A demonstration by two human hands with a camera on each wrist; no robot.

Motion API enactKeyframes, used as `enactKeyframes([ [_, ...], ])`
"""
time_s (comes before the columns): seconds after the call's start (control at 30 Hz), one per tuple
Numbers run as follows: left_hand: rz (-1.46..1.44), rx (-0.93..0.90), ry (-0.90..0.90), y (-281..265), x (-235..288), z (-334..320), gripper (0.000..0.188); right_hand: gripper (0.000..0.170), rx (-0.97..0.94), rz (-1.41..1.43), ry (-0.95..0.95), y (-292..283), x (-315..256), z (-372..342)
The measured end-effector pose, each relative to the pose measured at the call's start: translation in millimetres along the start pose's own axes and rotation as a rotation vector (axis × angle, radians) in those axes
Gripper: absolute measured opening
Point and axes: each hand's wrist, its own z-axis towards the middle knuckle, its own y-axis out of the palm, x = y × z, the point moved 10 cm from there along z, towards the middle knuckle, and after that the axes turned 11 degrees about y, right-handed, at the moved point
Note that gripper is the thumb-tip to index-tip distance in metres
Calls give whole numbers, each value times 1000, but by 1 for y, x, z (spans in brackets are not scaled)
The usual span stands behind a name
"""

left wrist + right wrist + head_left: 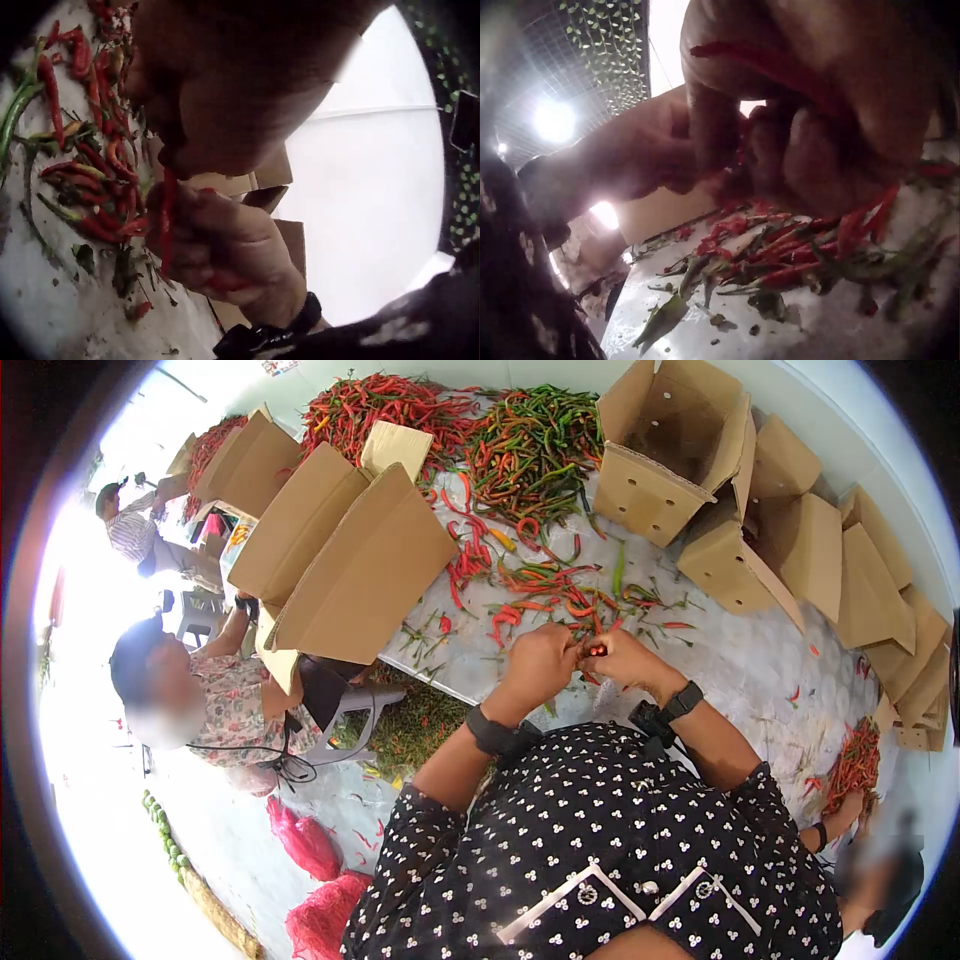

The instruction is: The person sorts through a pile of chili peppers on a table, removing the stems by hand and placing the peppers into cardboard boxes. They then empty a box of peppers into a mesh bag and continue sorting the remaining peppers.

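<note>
Both hands meet over the table edge of a loose chili pile (560, 585). In the head view the left hand (540, 663) has its fingertips against those of the right hand (628, 660). A red chili (168, 225) stands upright between the two hands in the left wrist view, pinched by the left hand (247, 75) at its top. Curled fingers of the right hand (229, 244) hold more red chili against the palm. In the right wrist view a red chili (757, 64) lies across the right hand (817, 112).
Heaps of red chilies (380, 410) and green chilies (530, 450) lie at the back. Open cardboard boxes stand left (365, 575) and right (655, 490). One person sits at the left; another person's arm (845, 815) reaches a chili pile (853, 760) at the right.
</note>
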Motion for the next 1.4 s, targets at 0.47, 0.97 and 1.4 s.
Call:
enactKeyframes([
  [0.47,337,-98,-230,-27,-99,-23,21,13,-182,875,233,-10,32,-10],
  [0.97,-1497,12,-589,28,-71,-26,19,9,-168,1002,224,-12,38,-9],
  [1.4,-914,-206,-426,45,-18,4,16,14,-184,986,188,-8,15,-9],
])
